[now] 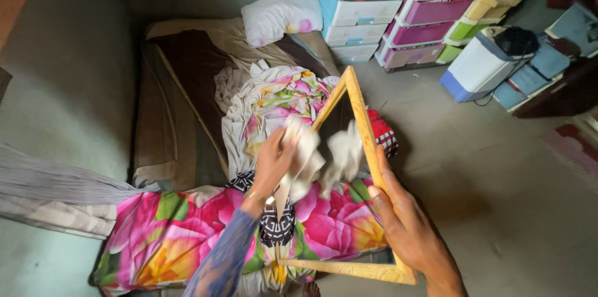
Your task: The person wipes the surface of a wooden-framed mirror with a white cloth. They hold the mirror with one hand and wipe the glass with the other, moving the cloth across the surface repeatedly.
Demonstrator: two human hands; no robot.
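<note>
A mirror in a light wooden frame (pixel 360 105) stands tilted in front of me, its glass reflecting the bedding. My right hand (pixel 408 225) grips the frame's right edge near the lower corner. My left hand (pixel 274 163), in a blue patterned sleeve, presses a crumpled white cloth (pixel 306 155) against the glass. The cloth's reflection appears as a second white shape beside it.
A mattress (pixel 180 72) on the floor carries a floral sheet (pixel 187 234), rumpled bedding and a white pillow (pixel 281 15). Plastic drawer units (pixel 364 7) in blue, pink and yellow stand at the back. A white and blue appliance (pixel 476 63) sits on the floor at right.
</note>
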